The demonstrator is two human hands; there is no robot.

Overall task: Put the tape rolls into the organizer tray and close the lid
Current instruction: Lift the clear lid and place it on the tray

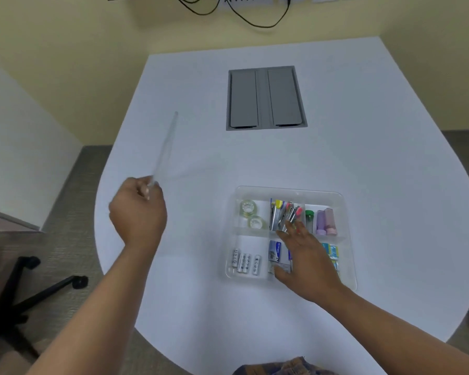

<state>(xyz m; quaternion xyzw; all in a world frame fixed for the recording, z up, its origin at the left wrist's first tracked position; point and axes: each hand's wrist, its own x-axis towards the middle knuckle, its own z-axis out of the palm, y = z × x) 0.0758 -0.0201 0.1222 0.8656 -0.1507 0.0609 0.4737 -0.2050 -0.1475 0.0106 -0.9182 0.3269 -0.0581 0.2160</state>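
Observation:
A clear organizer tray (345, 212) lies on the white table, right of centre. Two clear tape rolls (252, 215) lie in its far-left compartment. My left hand (137, 212) is out to the left of the tray, raised, shut on the clear lid (165, 147). The lid is held on edge and tilts up and away. My right hand (306, 261) hovers flat over the tray's middle compartments, fingers spread, holding nothing. It hides part of the tray's front middle and right sections.
Other compartments hold batteries (245, 262), clips (283, 215), small tubes (325, 221) and blue packets (332, 251). A grey cable hatch (266, 97) is set into the table farther back. An office chair base (25, 293) stands on the floor at left.

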